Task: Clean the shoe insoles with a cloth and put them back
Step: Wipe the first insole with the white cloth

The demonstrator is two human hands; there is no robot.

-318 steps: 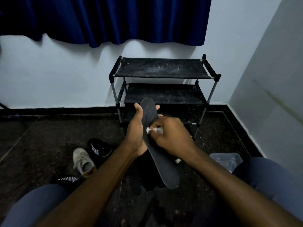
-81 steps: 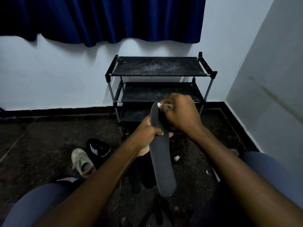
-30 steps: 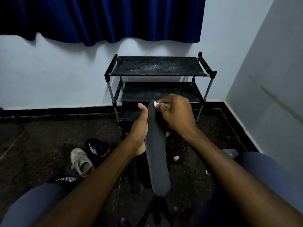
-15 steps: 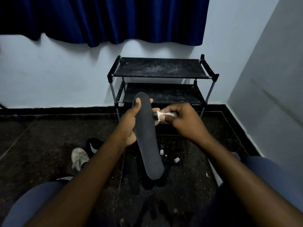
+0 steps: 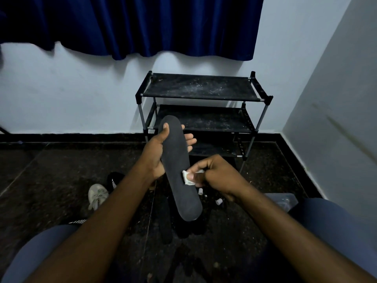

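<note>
A long dark grey insole (image 5: 179, 172) is held upright in front of me, toe end up. My left hand (image 5: 157, 152) grips its upper half, thumb across the front and fingers behind. My right hand (image 5: 216, 174) pinches a small white cloth (image 5: 188, 177) and presses it against the insole's right edge near the middle. On the floor below lie dark shapes (image 5: 175, 225), too dim to identify. A black shoe with white stripes (image 5: 114, 179) and a pale sneaker (image 5: 97, 196) sit on the floor to the left.
A black three-tier shoe rack (image 5: 202, 111) stands against the white wall ahead. A clear plastic container (image 5: 282, 201) sits by my right knee. Small white bits (image 5: 219, 201) lie on the dark speckled floor. A blue curtain (image 5: 142, 23) hangs above.
My right hand has moved the cloth down from the insole's top to its middle. Before that the insole was turned so its flat face is toward me.
</note>
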